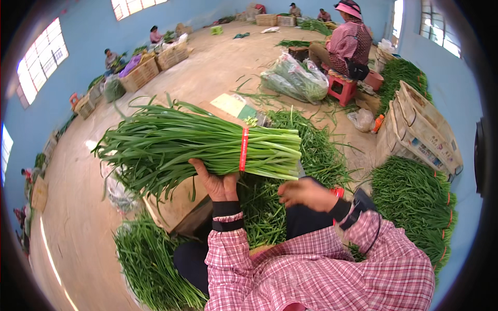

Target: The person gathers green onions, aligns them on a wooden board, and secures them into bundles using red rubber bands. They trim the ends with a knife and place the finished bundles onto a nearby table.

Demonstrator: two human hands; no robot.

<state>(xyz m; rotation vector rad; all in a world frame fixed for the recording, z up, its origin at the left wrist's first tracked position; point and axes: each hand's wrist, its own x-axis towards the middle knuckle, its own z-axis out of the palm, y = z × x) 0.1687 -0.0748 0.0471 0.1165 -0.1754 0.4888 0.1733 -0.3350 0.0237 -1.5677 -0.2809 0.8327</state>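
A large bunch of long flat green leaves, apparently garlic chives (194,140), lies level across my left hand (218,184), which grips it from below. Red printed tape (244,149) binds it near the pale stem ends, which point right. Just below those ends is my right hand (309,194), blurred and with bent fingers. Whether it holds anything is unclear. Loose green trimmings (262,210) lie beneath both hands, and partly behind the bunch is a wooden box or board (177,206).
Loose chives (151,256) lie at lower left. Stacked taped bunches (412,210) line the right wall beside white plastic crates (424,132). Ahead, a co-worker (348,46) sits on a red stool (341,89) near filled plastic bags (295,79). Other people work along the far walls.
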